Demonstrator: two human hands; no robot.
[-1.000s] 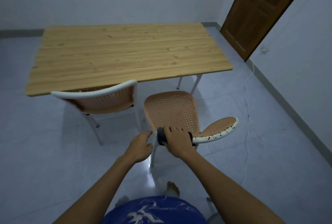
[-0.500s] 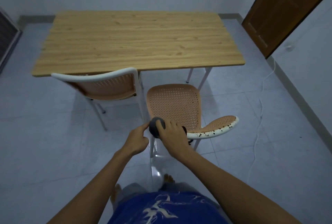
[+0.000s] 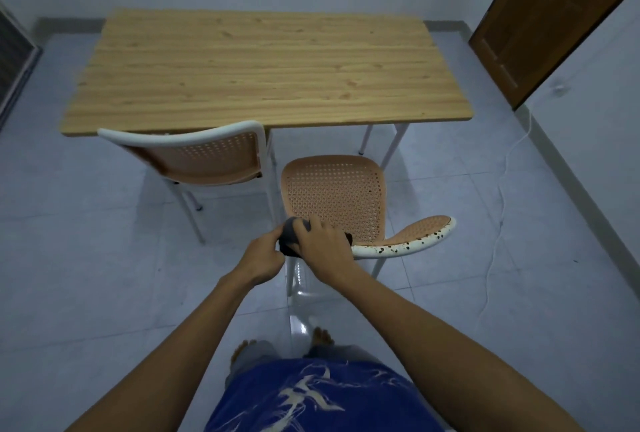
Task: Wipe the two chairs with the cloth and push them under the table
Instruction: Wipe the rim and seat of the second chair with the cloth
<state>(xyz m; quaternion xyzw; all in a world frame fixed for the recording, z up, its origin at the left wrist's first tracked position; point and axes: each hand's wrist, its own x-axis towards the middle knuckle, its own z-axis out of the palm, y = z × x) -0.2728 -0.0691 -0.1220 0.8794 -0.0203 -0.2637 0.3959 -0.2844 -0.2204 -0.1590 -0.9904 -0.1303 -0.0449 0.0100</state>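
Roughly halfway: one chair tucked in, the other under the cloth.
The left chair (image 3: 207, 154) stands with its back at the edge of the table (image 3: 263, 68), its seat apparently beneath. The left hand (image 3: 265, 257) curls round the near end of the dark cloth (image 3: 290, 232), and the right hand (image 3: 323, 244) closes over it, pressing it onto the left end of the right chair (image 3: 336, 192). Further right, the back rail (image 3: 398, 249) shows dark specks, so I judge the wiping unfinished and the push not yet made.
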